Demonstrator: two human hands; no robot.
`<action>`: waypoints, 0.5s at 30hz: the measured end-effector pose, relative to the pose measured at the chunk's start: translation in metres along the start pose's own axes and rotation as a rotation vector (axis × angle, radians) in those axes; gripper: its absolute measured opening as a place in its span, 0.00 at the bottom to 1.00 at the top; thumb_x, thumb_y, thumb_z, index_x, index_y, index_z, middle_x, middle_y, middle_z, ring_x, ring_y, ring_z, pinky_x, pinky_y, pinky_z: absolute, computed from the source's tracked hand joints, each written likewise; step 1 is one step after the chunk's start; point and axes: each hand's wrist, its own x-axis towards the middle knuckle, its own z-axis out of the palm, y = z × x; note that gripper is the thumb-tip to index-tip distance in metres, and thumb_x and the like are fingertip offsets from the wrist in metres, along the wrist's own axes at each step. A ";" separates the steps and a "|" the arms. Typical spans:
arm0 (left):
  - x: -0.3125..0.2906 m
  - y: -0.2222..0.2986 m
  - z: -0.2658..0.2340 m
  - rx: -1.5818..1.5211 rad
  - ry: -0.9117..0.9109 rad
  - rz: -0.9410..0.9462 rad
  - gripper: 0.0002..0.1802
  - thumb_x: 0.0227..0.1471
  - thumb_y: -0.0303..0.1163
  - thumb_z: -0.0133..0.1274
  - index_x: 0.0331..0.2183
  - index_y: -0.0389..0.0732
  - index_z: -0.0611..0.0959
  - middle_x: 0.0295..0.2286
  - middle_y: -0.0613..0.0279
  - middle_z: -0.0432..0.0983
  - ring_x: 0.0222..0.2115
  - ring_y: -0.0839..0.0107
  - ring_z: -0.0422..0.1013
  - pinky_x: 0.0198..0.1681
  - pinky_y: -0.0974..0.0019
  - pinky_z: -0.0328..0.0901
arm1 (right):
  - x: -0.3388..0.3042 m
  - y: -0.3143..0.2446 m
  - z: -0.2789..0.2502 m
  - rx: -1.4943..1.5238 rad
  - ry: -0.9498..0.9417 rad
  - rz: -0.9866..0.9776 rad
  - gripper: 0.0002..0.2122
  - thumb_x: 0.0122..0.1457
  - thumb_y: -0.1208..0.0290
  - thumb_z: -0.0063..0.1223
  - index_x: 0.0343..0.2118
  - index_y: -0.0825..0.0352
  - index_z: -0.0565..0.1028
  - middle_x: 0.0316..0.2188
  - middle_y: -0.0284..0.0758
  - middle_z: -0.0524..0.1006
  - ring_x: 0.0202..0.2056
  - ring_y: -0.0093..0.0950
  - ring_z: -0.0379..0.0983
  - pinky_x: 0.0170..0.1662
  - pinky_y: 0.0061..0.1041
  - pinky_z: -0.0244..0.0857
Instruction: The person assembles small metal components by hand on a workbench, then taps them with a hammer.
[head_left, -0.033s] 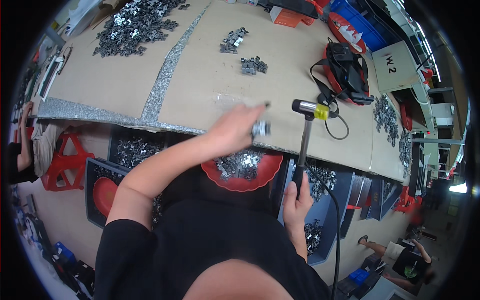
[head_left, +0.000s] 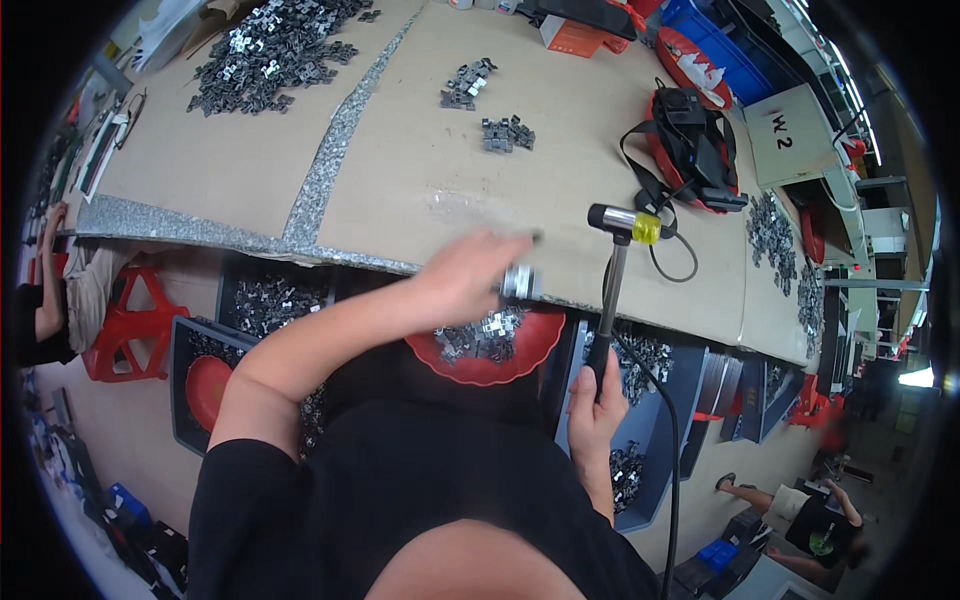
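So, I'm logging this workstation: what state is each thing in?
Hammer: held, head up
Right hand: closed around the handle
Left hand: blurred, grip unclear
Scalloped red bowl: holding metal pieces
Large metal heap: loose on the table
Strapped black gear: set down, unworn

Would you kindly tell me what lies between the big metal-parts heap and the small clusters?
In the head view, a grey speckled strip runs between them.

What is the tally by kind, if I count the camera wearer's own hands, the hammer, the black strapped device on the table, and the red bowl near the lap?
Own hands: 2 (left hand, right hand)
Hammer: 1
Black strapped device: 1
Red bowl near the lap: 1
Total: 5
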 end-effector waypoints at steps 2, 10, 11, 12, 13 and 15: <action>-0.011 0.000 0.005 -0.069 0.042 0.122 0.30 0.28 0.22 0.54 0.41 0.37 0.67 0.30 0.52 0.66 0.35 0.55 0.63 0.38 0.59 0.61 | 0.001 0.017 0.001 0.009 0.058 -0.129 0.17 0.55 0.75 0.41 0.48 0.69 0.62 0.14 0.26 0.64 0.13 0.11 0.56 0.15 0.10 0.50; 0.076 -0.056 -0.023 0.177 0.676 -0.316 0.24 0.35 0.24 0.52 0.39 0.32 0.67 0.33 0.49 0.67 0.35 0.56 0.65 0.38 0.60 0.61 | -0.001 0.005 0.008 0.094 -0.081 0.100 0.15 0.54 0.75 0.43 0.46 0.70 0.64 0.18 0.29 0.69 0.18 0.13 0.62 0.21 0.13 0.57; 0.080 -0.059 -0.025 0.176 0.676 -0.314 0.24 0.35 0.24 0.52 0.39 0.32 0.67 0.33 0.49 0.67 0.35 0.56 0.65 0.38 0.60 0.61 | -0.002 0.007 0.009 0.073 -0.078 0.066 0.15 0.55 0.74 0.43 0.46 0.69 0.65 0.17 0.29 0.69 0.17 0.13 0.61 0.21 0.13 0.57; 0.082 -0.062 -0.026 0.106 0.627 -0.325 0.22 0.35 0.25 0.52 0.38 0.33 0.67 0.32 0.48 0.66 0.35 0.56 0.64 0.38 0.59 0.60 | -0.002 0.009 0.010 0.052 -0.075 0.032 0.15 0.55 0.74 0.43 0.46 0.69 0.65 0.17 0.28 0.68 0.17 0.13 0.61 0.21 0.13 0.57; 0.083 -0.064 -0.026 0.036 0.577 -0.336 0.21 0.35 0.25 0.52 0.36 0.33 0.68 0.32 0.48 0.66 0.36 0.55 0.64 0.38 0.58 0.60 | -0.002 0.012 0.010 0.052 -0.075 0.032 0.15 0.55 0.74 0.43 0.46 0.69 0.65 0.17 0.28 0.68 0.17 0.13 0.61 0.21 0.13 0.57; 0.076 -0.059 -0.029 -0.035 0.517 -0.351 0.21 0.35 0.24 0.51 0.37 0.33 0.68 0.32 0.47 0.66 0.36 0.55 0.64 0.38 0.58 0.61 | -0.003 0.020 0.010 -0.006 -0.058 0.003 0.15 0.55 0.74 0.43 0.46 0.69 0.65 0.17 0.28 0.68 0.17 0.13 0.61 0.21 0.13 0.56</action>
